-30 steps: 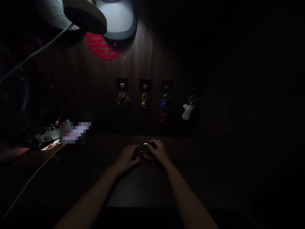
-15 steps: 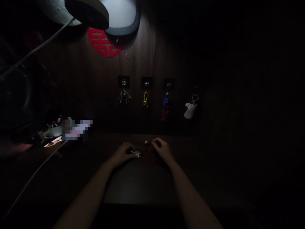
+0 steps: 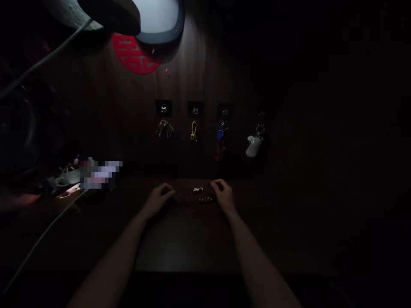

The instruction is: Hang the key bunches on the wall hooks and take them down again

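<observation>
On the dark tabletop (image 3: 186,239) lies a keychain with a dark red, yellow-dotted ornament (image 3: 205,199). Dark red tassel strands (image 3: 186,201) run from it toward my left hand (image 3: 158,199), whose thumb and forefinger are closed at their far end. My right hand (image 3: 224,196) pinches at the keychain's other side; the exact part in its fingertips is too dark to see. Between the hands, a little farther back, a small shiny metal piece (image 3: 198,190), perhaps a clasp or key, rests on the wood.
Key bunches (image 3: 164,128), a yellow cord loop (image 3: 193,131), a blue tag (image 3: 220,133) and a white fob (image 3: 253,146) hang from wall hooks. A lamp (image 3: 157,21) is overhead. Left, a white cable (image 3: 48,233) runs near a blurred-out bright object (image 3: 105,173).
The silvery piece at my left fingertips is no longer there. The dotted ornament now shows beside my right hand, the metal piece lies between the hands, and both hands are slightly farther back.
</observation>
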`<state>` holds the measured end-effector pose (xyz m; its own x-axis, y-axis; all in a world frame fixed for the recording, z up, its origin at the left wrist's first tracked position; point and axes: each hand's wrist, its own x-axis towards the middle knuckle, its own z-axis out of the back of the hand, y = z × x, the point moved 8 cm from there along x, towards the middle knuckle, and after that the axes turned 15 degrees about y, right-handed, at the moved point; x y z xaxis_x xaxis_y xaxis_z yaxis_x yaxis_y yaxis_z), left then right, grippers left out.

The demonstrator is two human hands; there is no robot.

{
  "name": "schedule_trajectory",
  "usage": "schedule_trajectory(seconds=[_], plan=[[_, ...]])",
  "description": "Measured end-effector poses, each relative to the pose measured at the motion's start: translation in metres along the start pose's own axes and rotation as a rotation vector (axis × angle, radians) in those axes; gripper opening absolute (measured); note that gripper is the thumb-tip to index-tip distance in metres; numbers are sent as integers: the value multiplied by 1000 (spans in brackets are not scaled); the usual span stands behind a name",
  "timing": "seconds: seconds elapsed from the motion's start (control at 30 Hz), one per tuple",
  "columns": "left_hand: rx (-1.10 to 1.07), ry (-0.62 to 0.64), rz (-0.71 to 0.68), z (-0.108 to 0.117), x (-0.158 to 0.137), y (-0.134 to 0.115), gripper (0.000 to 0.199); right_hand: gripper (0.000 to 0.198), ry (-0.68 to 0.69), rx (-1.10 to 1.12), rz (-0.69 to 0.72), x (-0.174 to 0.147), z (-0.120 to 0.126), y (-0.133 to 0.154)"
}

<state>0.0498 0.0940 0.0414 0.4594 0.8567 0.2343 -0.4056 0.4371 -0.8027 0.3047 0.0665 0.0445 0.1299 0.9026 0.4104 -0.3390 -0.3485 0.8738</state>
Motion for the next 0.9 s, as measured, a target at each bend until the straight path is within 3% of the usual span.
schedule_trajectory(seconds=[0.3,0.47,0.7,0.9], plan=[[-67,-202,153,26,-1,29,29,22,-104,-155,-39,-2,11,-4],[-31,-240,198,32,-1,37,27,14,-51,-390,-215,-5,12,-10],[243,-181,270,34,-6,40,24,19,63,-666,-401,-10,12,-17],[368,-129,363,36,-7,48,26,18,13,-754,-438,-13,17,-16]])
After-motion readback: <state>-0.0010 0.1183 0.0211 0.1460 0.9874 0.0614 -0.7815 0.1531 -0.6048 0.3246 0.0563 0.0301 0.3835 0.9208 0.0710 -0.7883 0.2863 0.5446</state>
